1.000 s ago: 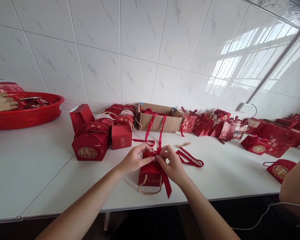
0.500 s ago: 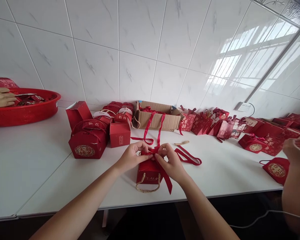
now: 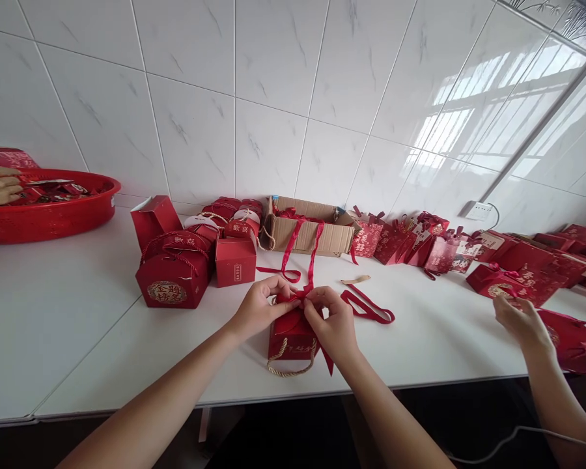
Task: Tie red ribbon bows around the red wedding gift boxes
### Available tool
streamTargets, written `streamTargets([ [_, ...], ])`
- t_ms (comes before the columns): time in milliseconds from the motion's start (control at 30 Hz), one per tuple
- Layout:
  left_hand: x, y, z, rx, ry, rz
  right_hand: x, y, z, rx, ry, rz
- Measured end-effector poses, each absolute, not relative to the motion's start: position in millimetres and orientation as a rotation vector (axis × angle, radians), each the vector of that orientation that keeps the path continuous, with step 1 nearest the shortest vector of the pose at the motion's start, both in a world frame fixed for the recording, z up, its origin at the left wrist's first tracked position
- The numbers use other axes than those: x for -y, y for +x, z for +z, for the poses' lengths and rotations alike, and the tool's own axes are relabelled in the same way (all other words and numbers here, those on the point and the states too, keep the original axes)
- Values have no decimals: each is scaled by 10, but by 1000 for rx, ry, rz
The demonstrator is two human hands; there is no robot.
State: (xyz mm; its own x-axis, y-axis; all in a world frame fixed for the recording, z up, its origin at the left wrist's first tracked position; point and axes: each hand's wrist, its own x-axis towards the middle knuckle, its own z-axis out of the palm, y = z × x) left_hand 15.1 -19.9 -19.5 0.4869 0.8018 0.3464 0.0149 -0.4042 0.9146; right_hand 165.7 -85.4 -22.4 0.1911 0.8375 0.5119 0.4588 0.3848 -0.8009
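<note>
A small red box (image 3: 293, 345) with a gold rope handle (image 3: 289, 374) stands near the table's front edge. Red ribbon (image 3: 303, 294) is gathered on its top. My left hand (image 3: 266, 306) pinches the ribbon from the left, over the box. From the right, my right hand (image 3: 333, 322) closes its fingers on the same ribbon; one ribbon end hangs down below it along the box's right side. Two strands run back from the ribbon to a cardboard box (image 3: 310, 236).
Red gift boxes (image 3: 176, 280) stand at left, beside a red basin (image 3: 43, 221) with another person's hand in it. A ribbon loop (image 3: 371, 312) lies right of my hands. More red boxes line the right, where another person's hand (image 3: 522, 322) reaches in.
My right hand has turned slightly, its fingers closer over the ribbon. The person's hand at right has moved left toward a red box, and the red bag near it has shifted right.
</note>
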Motion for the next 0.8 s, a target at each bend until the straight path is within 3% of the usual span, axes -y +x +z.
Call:
streamTargets([
  [200, 197, 153, -186, -716, 1739, 1034, 873, 1768, -123, 1648, -1268, 49],
  [800, 247, 139, -136, -691, 1881, 1029, 893, 1806, -96, 1786, -1469, 145],
])
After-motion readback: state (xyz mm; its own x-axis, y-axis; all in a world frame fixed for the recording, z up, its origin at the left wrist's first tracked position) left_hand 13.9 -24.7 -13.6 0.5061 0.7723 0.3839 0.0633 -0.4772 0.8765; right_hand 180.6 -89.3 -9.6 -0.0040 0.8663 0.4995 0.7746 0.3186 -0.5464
